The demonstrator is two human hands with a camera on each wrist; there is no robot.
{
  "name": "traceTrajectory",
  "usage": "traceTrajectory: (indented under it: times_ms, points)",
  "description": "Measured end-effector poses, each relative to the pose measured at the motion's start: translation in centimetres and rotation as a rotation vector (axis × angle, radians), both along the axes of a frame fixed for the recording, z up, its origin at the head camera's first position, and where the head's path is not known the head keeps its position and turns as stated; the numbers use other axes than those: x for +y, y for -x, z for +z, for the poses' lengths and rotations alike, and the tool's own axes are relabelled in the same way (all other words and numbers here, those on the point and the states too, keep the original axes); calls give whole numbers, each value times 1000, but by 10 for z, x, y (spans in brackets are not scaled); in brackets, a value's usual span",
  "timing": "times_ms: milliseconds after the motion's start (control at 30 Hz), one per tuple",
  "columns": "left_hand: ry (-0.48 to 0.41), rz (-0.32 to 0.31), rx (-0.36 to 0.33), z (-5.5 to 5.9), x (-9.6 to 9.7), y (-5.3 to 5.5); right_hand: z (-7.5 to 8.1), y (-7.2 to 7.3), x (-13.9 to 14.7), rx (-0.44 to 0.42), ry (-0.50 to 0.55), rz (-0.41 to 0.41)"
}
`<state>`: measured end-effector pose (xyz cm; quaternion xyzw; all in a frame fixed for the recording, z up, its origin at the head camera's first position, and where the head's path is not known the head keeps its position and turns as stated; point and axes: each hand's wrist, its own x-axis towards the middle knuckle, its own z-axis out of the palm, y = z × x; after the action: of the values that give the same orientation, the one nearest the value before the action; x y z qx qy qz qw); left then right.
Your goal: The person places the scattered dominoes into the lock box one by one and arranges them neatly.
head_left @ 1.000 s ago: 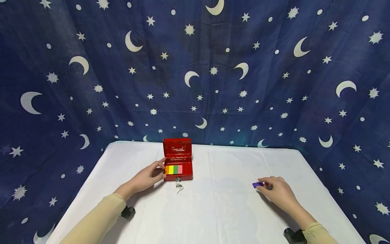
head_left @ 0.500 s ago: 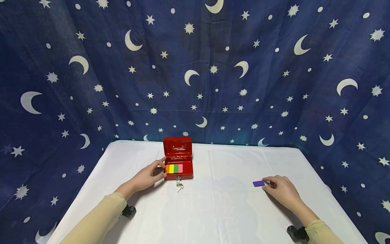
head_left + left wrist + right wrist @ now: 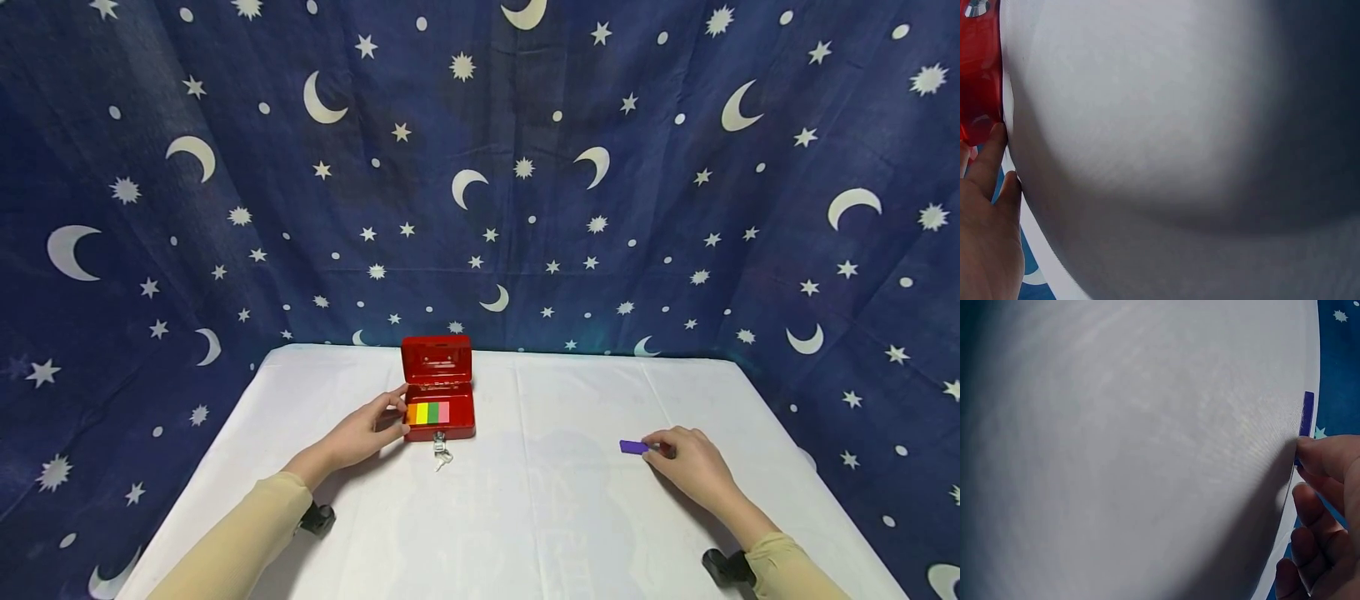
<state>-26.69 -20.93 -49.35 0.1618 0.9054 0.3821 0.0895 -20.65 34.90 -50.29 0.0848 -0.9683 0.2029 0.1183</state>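
Observation:
A red metal cash box (image 3: pixel 465 412) stands with its lid up at the back of the table, left of the middle. Orange, yellow, green and pink flat rectangular blocks (image 3: pixel 433 412) lie side by side inside it. My left hand (image 3: pixel 366 433) rests against the box's left side, thumb by the front corner and fingers further back; the left wrist view shows fingertips at the box's red wall (image 3: pixel 982 81). Off to the right, my right hand (image 3: pixel 693 468) pinches one end of a flat purple rectangular block (image 3: pixel 633 447) between thumb and fingers. Its other end sticks out leftward.
Keys (image 3: pixel 442 458) hang from a silver lock on the box's front. White cloth covers the table (image 3: pixel 540 500), and a dark blue curtain (image 3: pixel 525 208) with moons and stars hangs behind and at both sides. Dark wrist cameras (image 3: pixel 318 521) sit under both forearms.
The right hand has shifted its hold to the purple block's right end, moving slightly right, then back a little left with the block. The left hand has stayed at the box.

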Motion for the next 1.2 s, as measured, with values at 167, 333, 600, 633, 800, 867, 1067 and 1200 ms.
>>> traceTrajectory:
  times_ms: [167,333,600,633,800,867,1067,1200]
  points:
    - [-3,4,0,0,0,-1,1,-1,-1,-24,9,-16]
    - [-1,6,1,1,1,0,1,-1,-3,-41,12,-28]
    - [0,10,-10,3,1,-1,2,-1,-6,-77,13,-36]
    - [0,10,-9,3,1,-1,2,-1,-7,-79,14,-34]
    - [3,11,-8,3,1,-1,4,-2,-11,-94,24,-16]
    - [4,11,-7,3,1,-1,4,-2,-13,-112,30,-10]
    - [6,12,-9,2,1,0,7,-2,-17,-146,55,30]
    - [4,1,-6,1,1,0,7,0,-14,-208,110,56]
